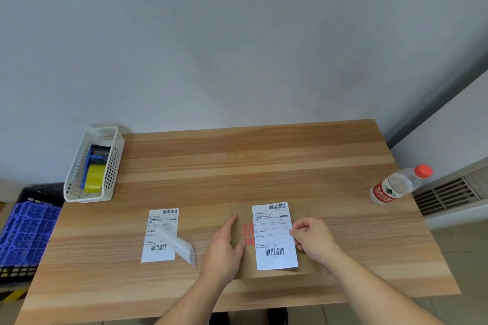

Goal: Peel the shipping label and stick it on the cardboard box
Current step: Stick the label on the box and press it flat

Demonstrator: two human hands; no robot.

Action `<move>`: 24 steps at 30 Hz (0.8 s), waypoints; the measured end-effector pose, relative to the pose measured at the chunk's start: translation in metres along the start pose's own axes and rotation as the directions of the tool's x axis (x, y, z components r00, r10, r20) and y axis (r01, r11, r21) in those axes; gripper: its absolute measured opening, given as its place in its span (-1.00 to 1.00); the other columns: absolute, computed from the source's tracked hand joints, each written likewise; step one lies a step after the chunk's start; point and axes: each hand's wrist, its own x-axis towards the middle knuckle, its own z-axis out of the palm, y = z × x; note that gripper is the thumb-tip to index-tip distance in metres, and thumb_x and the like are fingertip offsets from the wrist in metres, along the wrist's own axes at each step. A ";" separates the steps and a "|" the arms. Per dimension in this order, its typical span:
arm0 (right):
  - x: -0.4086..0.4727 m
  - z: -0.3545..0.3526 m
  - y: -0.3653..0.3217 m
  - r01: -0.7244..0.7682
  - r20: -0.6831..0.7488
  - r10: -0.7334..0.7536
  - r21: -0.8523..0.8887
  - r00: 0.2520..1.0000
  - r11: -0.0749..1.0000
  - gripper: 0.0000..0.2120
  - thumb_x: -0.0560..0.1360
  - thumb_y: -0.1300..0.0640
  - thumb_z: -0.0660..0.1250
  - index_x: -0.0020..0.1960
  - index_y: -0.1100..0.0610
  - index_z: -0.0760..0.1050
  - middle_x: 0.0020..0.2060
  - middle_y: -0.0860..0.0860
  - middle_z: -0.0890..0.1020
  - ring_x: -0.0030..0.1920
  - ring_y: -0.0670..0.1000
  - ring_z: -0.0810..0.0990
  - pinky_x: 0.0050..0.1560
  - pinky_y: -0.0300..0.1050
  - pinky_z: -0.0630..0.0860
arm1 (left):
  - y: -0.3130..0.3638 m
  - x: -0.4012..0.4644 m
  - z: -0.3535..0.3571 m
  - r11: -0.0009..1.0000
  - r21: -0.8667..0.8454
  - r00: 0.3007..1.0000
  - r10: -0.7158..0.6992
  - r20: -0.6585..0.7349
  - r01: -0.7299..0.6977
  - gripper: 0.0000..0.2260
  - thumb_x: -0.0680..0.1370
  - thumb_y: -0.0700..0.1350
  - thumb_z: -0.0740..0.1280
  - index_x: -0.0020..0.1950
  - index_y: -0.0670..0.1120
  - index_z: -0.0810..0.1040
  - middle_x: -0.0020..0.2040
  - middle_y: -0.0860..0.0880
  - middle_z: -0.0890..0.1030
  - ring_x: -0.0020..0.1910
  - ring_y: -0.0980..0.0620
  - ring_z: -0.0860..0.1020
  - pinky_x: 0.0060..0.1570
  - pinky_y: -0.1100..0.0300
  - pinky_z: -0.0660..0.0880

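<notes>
A flat brown cardboard box [303, 210] with red print lies near the table's front edge. A white shipping label [274, 235] with barcodes lies on its top face. My left hand [224, 248] rests flat against the box's left edge, thumb on top. My right hand [311, 239] has its fingers curled at the label's right edge, touching it. To the left, a second white label sheet [158, 229] lies on the table, and a peeled translucent backing strip [179, 245] lies across it.
A white perforated basket [111, 166] at the table's back left holds a blue tape dispenser with yellow tape [94, 179]. A water bottle [396, 186] with a red cap stands at the right edge. A blue crate [23, 229] sits off the table's left side.
</notes>
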 end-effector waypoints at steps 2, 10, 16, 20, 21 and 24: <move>0.001 0.001 0.000 -0.005 -0.014 0.005 -0.034 1.000 0.999 -0.90 0.47 0.30 0.39 -0.21 0.20 0.61 -0.40 0.07 0.66 -0.42 -0.02 0.56 -0.26 -0.02 0.58 | 0.000 0.000 0.000 1.000 -0.004 1.000 -0.002 0.002 0.003 -0.37 0.56 -0.06 0.38 0.57 0.22 0.23 0.48 0.07 0.45 0.29 0.01 0.54 0.28 0.02 0.49; 0.006 0.006 0.001 0.005 -0.049 -0.016 -0.207 0.999 0.978 -0.90 0.36 0.22 0.35 -0.31 0.10 0.60 -0.42 0.04 0.70 -0.39 0.06 0.60 -0.22 0.06 0.63 | 0.001 -0.001 -0.001 1.000 0.003 1.000 -0.002 0.008 0.002 -0.37 0.57 -0.07 0.37 0.58 0.21 0.22 0.49 0.09 0.43 0.31 0.03 0.53 0.28 0.05 0.48; 0.007 0.006 -0.014 -0.010 -0.042 -0.005 -0.340 0.999 0.940 -0.88 0.30 0.23 0.26 -0.33 0.17 0.57 -0.44 0.04 0.68 -0.35 0.12 0.69 -0.33 -0.07 0.59 | 0.002 -0.001 -0.002 1.000 -0.007 1.000 -0.005 0.016 0.005 -0.36 0.57 -0.09 0.36 0.59 0.20 0.21 0.51 0.08 0.41 0.34 0.01 0.51 0.32 0.03 0.47; 0.006 0.008 -0.027 0.022 -0.007 -0.030 -0.526 1.000 0.850 -0.85 0.32 0.23 0.23 -0.41 0.10 0.36 -0.49 0.00 0.53 -0.44 0.09 0.52 -0.49 -0.21 0.31 | 0.003 -0.002 -0.002 1.000 -0.003 1.000 -0.004 0.020 0.004 -0.37 0.58 -0.10 0.36 0.59 0.20 0.20 0.52 0.06 0.39 0.35 0.00 0.50 0.33 0.04 0.45; 0.005 0.008 -0.030 0.039 0.002 -0.046 -0.578 0.999 0.815 -0.82 0.35 0.24 0.24 -0.40 0.09 0.33 -0.47 -0.02 0.50 -0.41 0.09 0.50 -0.51 -0.21 0.27 | 0.002 -0.002 -0.002 1.000 -0.001 1.000 -0.001 0.021 0.001 -0.37 0.58 -0.09 0.36 0.59 0.20 0.19 0.52 0.06 0.39 0.35 0.00 0.50 0.33 0.04 0.46; 0.001 0.008 -0.036 0.061 0.013 -0.071 -0.681 0.997 0.730 -0.80 0.42 0.19 0.26 -0.36 0.06 0.32 -0.35 -0.03 0.50 -0.25 0.11 0.54 -0.40 -0.18 0.36 | 0.002 -0.002 -0.002 1.000 0.020 0.999 0.008 0.032 -0.009 -0.37 0.58 -0.06 0.34 0.60 0.19 0.17 0.52 0.05 0.36 0.33 0.00 0.51 0.27 0.09 0.47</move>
